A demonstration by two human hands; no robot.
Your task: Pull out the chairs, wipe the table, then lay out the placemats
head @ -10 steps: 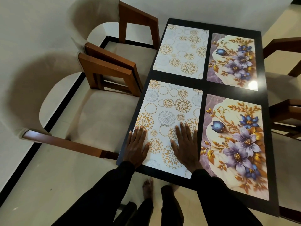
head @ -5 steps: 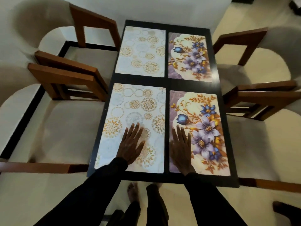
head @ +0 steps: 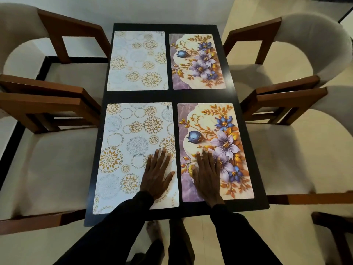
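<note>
Several placemats lie flat on the black table (head: 172, 96). Two white mats with gold circles fill the left side, one near (head: 124, 150) and one far (head: 137, 60). Two purple flower mats fill the right side, one near (head: 225, 131) and one far (head: 198, 60). My left hand (head: 156, 175) rests flat with straight fingers on the near white mat's right part. Flat on the near flower mat's left part lies my right hand (head: 207, 175). Neither hand holds anything.
Cream upholstered chairs with brown wooden frames stand pulled out from the table, two on the left (head: 47, 161) (head: 57, 46) and two on the right (head: 298, 150) (head: 286, 50). My legs and a bare foot (head: 154, 232) are at the table's near end.
My right hand moved from the near white mat onto the near flower mat. My left hand slid right along the white mat. The view swung to centre on the table.
</note>
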